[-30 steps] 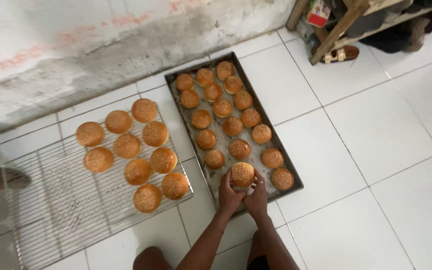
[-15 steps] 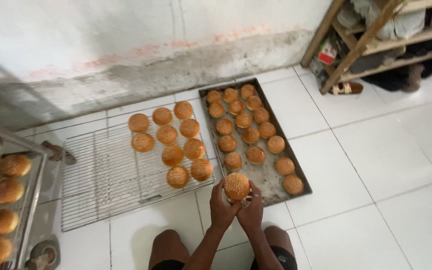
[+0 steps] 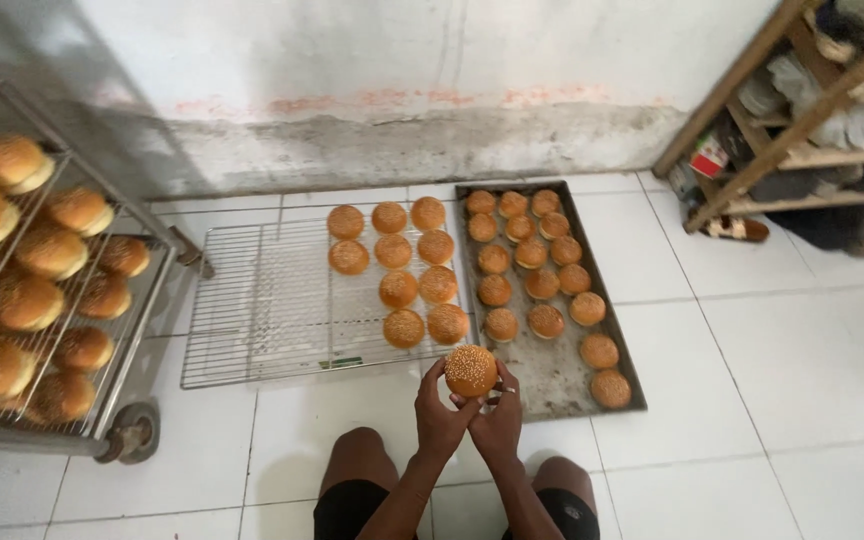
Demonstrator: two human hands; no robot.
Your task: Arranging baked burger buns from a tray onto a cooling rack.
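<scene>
Both hands cup one sesame bun (image 3: 471, 370), seeded dome facing up, round with no long axis, above the near corner of the baking tray (image 3: 553, 385). Left hand (image 3: 439, 418) and right hand (image 3: 498, 420) curl their fingers around its underside, beside the wire cooling rack (image 3: 262, 305).

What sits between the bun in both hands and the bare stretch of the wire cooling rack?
Nothing visible blocks it. The sesame bun is held in the left hand and right hand above the floor tiles, just off the wire rack. The rack's left part is bare; its buns sit on the right.
</scene>
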